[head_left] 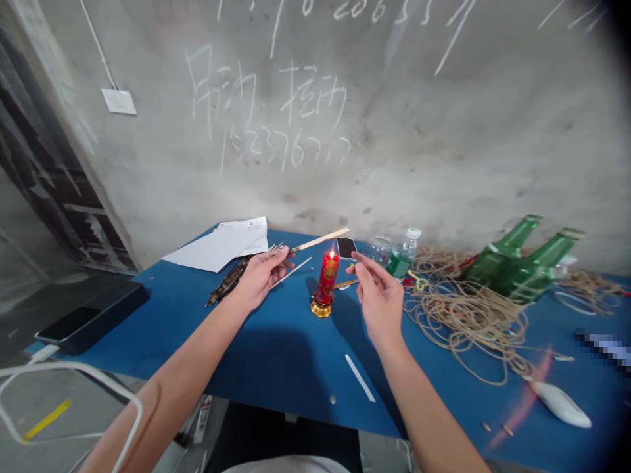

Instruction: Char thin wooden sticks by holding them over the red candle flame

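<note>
My left hand (pixel 261 276) is closed round a flat bamboo strip (pixel 320 241), whose pale end points right, above and behind the candle flame. Under that hand a thin stick (pixel 292 272) slants out; whether the fingers touch it, I cannot tell. A lit red candle (pixel 327 279) stands upright in a gold-coloured holder (pixel 321 308) between my hands. To its right is my right hand (pixel 382 295), fingers partly bent and apart, nothing visible in them. Dark, scorched-looking strips (pixel 229 279) lie beside my left hand. Another strip (pixel 348 284) lies behind the candle.
White paper (pixel 217 246) lies at the back left, a black box (pixel 93 318) at the left edge. A phone (pixel 346 247), a clear bottle with green label (pixel 404 253), green bottles (pixel 537 266), tangled cord (pixel 468 315) and a white utensil-like object (pixel 562 403) occupy the back and right.
</note>
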`<state>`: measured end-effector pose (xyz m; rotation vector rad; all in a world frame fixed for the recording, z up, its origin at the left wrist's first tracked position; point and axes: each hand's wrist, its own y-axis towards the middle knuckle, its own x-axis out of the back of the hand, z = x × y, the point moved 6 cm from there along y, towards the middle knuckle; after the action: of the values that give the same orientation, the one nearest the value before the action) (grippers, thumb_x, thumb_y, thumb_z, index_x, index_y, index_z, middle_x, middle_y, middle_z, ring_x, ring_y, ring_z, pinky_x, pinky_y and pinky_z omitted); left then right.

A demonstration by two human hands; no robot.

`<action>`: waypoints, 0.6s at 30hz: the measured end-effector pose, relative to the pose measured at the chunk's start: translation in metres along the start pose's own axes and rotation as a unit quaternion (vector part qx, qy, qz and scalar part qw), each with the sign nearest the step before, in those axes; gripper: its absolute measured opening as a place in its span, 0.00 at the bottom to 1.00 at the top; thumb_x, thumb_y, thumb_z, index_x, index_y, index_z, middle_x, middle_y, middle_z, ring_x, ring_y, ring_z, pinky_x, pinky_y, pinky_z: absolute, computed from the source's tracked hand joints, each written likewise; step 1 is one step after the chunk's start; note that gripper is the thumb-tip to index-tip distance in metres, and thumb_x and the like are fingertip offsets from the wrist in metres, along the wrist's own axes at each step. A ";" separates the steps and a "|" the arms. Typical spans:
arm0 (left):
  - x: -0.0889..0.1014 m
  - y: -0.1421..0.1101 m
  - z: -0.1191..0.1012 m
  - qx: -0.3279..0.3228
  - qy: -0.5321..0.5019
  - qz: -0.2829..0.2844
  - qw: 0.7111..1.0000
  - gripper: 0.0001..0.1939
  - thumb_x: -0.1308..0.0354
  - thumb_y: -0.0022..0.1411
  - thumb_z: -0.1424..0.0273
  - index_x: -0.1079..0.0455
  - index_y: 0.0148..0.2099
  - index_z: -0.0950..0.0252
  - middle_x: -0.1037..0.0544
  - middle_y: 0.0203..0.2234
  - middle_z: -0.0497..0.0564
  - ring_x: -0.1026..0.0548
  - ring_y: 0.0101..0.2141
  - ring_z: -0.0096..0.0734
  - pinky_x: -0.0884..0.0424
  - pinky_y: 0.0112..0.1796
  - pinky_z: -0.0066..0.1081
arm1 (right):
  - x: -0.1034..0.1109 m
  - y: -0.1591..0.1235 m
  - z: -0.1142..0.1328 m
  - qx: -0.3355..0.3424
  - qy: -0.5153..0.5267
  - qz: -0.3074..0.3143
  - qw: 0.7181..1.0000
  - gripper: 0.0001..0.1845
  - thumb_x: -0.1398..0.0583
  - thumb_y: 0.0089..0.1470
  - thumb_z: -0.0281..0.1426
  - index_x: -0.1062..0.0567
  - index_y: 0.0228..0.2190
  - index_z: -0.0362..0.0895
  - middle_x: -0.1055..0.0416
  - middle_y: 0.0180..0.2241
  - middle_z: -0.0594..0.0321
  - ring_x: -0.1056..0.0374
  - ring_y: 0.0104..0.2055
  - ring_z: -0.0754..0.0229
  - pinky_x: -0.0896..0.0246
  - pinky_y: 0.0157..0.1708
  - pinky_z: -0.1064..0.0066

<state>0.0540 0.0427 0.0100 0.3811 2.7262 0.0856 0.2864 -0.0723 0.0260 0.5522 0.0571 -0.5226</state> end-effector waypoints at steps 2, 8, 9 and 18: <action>-0.001 0.000 -0.001 -0.009 0.001 0.005 1.000 0.18 0.25 0.55 0.57 0.18 0.36 0.69 0.20 0.27 0.54 0.32 0.22 0.20 0.35 0.23 0.23 | 0.001 0.000 -0.001 -0.002 -0.003 -0.004 1.000 0.19 0.33 0.59 0.43 0.16 0.48 0.46 0.19 0.47 0.52 0.29 0.30 0.62 0.47 0.19 0.73; -0.005 -0.002 -0.005 -0.043 0.007 0.045 0.998 0.17 0.26 0.57 0.57 0.17 0.37 0.67 0.18 0.29 0.54 0.33 0.22 0.18 0.35 0.24 0.23 | 0.003 0.000 0.004 -0.010 0.001 -0.026 1.000 0.20 0.33 0.58 0.44 0.16 0.47 0.46 0.19 0.41 0.54 0.44 0.20 0.71 0.51 0.17 0.72; -0.007 -0.003 -0.005 -0.049 0.010 0.054 0.997 0.16 0.27 0.57 0.57 0.17 0.37 0.67 0.18 0.29 0.54 0.33 0.23 0.19 0.35 0.25 0.22 | 0.003 0.000 0.005 -0.012 -0.001 -0.028 1.000 0.20 0.33 0.58 0.45 0.16 0.47 0.46 0.19 0.40 0.55 0.46 0.19 0.71 0.51 0.17 0.72; -0.015 -0.011 -0.007 -0.087 0.048 0.108 0.989 0.15 0.27 0.58 0.61 0.15 0.44 0.63 0.16 0.34 0.55 0.29 0.27 0.22 0.31 0.31 0.26 | 0.005 0.002 0.009 0.017 0.003 -0.016 1.000 0.16 0.30 0.55 0.44 0.15 0.40 0.46 0.18 0.38 0.56 0.34 0.23 0.67 0.45 0.18 0.73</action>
<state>0.0618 0.0276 0.0210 0.6353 2.7345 0.4068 0.2906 -0.0780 0.0335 0.5864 0.0636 -0.5536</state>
